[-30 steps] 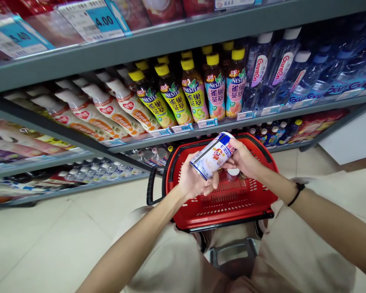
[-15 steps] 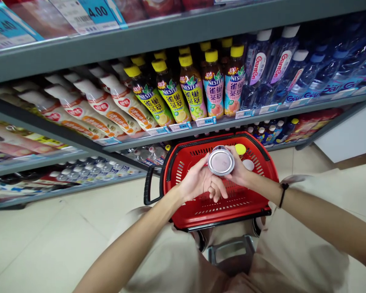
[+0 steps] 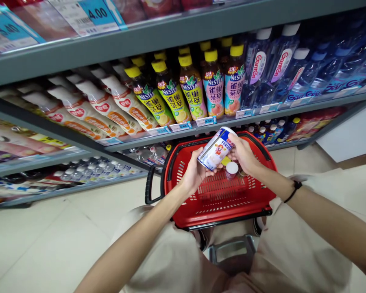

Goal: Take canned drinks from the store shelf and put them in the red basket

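Observation:
A blue and white drink can [image 3: 217,149] with a cartoon figure on its label lies tilted between my two hands, above the basket. My left hand [image 3: 195,173] is closed around its lower left end. At the upper right end, my right hand [image 3: 242,154] grips it with the fingers partly behind the can. Below them is the red shopping basket [image 3: 213,211] with black rim and handle. Inside it, a bottle with a white cap [image 3: 232,169] and a yellow cap [image 3: 226,161] show, partly hidden by the can and my right hand.
Ahead is a grey shelf [image 3: 158,26] with NESTEA bottles [image 3: 193,91], white-capped milk drink bottles [image 3: 122,97] and Ganten water bottles [image 3: 280,65]. More bottles [image 3: 94,167] fill the lower shelf. A grey stool [image 3: 232,250] is between my legs on the tiled floor [image 3: 64,228].
The can has turned from its round end facing me to its side, showing the label. My left fingers have closed under it, and the caps in the basket are seen further left.

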`<state>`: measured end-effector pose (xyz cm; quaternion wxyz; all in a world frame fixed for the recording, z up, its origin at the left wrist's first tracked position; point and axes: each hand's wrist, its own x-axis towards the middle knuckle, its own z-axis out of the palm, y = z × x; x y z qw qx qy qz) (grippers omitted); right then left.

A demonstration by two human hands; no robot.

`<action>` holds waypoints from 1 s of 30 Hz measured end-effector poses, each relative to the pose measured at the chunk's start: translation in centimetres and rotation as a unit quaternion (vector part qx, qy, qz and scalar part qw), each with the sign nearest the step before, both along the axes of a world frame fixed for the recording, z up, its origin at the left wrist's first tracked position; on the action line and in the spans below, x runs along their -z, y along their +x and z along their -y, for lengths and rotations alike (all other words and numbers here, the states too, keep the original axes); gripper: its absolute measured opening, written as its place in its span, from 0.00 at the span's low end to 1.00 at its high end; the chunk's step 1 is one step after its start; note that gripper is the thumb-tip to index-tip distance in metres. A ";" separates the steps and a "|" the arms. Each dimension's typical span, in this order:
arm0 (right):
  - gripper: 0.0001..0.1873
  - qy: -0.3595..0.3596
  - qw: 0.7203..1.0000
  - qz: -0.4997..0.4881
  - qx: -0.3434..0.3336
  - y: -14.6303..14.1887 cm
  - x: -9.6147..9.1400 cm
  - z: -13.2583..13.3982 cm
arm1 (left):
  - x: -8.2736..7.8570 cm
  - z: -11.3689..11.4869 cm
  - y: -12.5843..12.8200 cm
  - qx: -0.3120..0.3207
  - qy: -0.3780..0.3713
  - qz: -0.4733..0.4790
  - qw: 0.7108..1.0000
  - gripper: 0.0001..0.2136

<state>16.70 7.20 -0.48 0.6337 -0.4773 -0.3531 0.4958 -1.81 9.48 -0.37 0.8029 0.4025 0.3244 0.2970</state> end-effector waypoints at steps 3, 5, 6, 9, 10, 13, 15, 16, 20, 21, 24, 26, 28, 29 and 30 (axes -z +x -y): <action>0.26 0.084 0.995 0.052 0.012 0.2 -0.8 0.5 | 0.0 0.3 0.5 -0.087 0.061 -0.029 0.994 0.29; 0.26 0.106 0.992 0.064 0.004 0.4 -1.0 0.6 | -0.1 0.3 0.6 -0.130 0.127 -0.046 0.982 0.29; 0.26 0.105 0.993 0.063 -0.002 0.5 -1.0 0.7 | -0.1 0.2 0.5 -0.147 0.169 -0.054 0.973 0.28; 0.25 0.069 0.997 0.042 -0.020 0.7 -0.9 0.6 | -0.2 0.0 0.0 -0.180 0.315 -0.087 0.928 0.25; 0.24 0.052 0.998 0.028 -0.024 0.7 -0.8 0.5 | -0.3 0.1 -0.2 -0.184 0.358 -0.099 0.910 0.25; 0.22 0.005 0.999 -0.037 -0.040 0.3 -0.5 0.6 | -0.6 0.5 -0.6 -0.196 0.439 -0.142 0.865 0.31; 0.21 -0.034 0.993 -0.092 -0.058 -0.1 -0.3 0.6 | -0.7 0.9 -0.8 -0.202 0.479 -0.175 0.836 0.33; 0.20 -0.057 0.989 -0.121 -0.060 -0.2 -0.1 0.5 | -0.7 1.1 -0.9 -0.199 0.504 -0.188 0.819 0.34; 0.15 -0.137 0.967 -0.215 -0.024 -0.3 0.2 -0.1 | -0.7 1.2 -1.5 -0.148 0.615 -0.209 0.746 0.31; 0.14 -0.143 0.963 -0.227 -0.017 -0.2 0.2 -0.2 | -0.6 1.1 -1.7 -0.127 0.634 -0.210 0.734 0.29; 0.13 -0.131 0.967 -0.218 -0.023 0.2 0.1 -0.3 | -0.4 0.6 -2.3 -0.048 0.665 -0.218 0.712 0.22; 0.15 -0.106 0.977 -0.185 -0.029 0.5 0.0 -0.2 | -0.2 0.3 -2.5 -0.019 0.686 -0.228 0.691 0.18; 0.16 -0.076 0.987 -0.138 -0.019 0.7 0.0 -0.1 | -0.1 0.0 -2.5 -0.021 0.709 -0.243 0.662 0.18; 0.17 -0.061 0.992 -0.111 -0.006 0.8 0.1 0.0 | 0.1 -0.2 -2.5 -0.028 0.718 -0.251 0.648 0.19; 0.17 -0.045 0.996 -0.082 0.010 0.9 0.3 0.0 | 0.2 -0.4 -2.4 -0.035 0.723 -0.260 0.639 0.20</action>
